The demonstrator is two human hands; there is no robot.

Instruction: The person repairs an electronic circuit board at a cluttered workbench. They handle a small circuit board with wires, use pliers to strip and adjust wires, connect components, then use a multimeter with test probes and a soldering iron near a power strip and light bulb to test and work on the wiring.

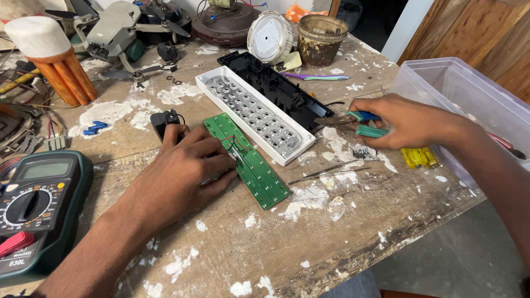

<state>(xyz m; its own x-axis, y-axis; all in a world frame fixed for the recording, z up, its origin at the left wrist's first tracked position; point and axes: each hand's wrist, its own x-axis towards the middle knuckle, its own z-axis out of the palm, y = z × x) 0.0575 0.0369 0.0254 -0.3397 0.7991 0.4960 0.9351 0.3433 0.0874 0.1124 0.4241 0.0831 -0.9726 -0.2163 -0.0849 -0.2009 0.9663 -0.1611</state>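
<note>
Two bare hands work over a paint-spattered wooden tabletop point(309, 243). Nearest, at the left edge, lies a dark green multimeter point(33, 207) with a round dial. Just beyond it, the left hand point(182, 171) lies palm down, forearm angled in from the lower left, its fingertips curled and pressing on the near end of a long green circuit board point(248, 160); its grip is a pinning press rather than a closed fist. The board lies flat on the tabletop, diagonal, with thin red and black wires at the fingertips. It looks light, stiff and thin, probably fragile at the solder joints, so the bare long edges seem the safest place to hold it.

Further right, the right hand point(408, 121) reaches in from the right, wrist level, its grip closed around the green handles of small pliers point(345, 120), whose jaws point left. Beside the board rests a white lens tray point(256, 113), and behind that a black housing point(276, 88). Farthest back stand a grey drone point(118, 30) and a rusty tin point(322, 38).
</note>
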